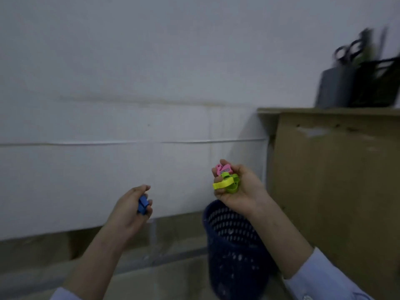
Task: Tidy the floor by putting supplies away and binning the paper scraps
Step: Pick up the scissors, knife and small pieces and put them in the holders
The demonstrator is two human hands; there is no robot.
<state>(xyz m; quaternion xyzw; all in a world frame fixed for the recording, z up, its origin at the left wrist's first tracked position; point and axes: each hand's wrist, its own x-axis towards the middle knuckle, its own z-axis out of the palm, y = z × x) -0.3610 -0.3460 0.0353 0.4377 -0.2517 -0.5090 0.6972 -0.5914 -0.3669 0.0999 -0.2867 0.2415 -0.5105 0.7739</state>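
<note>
Okay, left hand (127,211) at 7 o'clock, fingers curled, pinching a small blue plastic piece (142,205) between thumb and fingertips. Right hand (244,191) at 4 o'clock, palm turned up and fingers curled around a small cluster: pink piece (224,168) on top, green piece (232,187) under it, and yellow piece (223,184) sticking out toward 9 o'clock across the fingers. All look like small plastic stationery; too blurred to tell the exact type.

Dark blue perforated bin (233,245) at 5 o'clock, standing on the floor (162,278) directly below the right hand and wrist, just beside the cardboard box (335,169). Pale specks show on the bin, holes or scraps, cannot tell.

The box fills 3 to 4 o'clock. On its top at 2 o'clock sits a dark organizer (337,87) with scissors (348,50) standing handles-up inside, heavily blurred. White wall (129,72) covers 9 through 1 o'clock. Light blue sleeve (320,276) on the right forearm, lower right corner.
</note>
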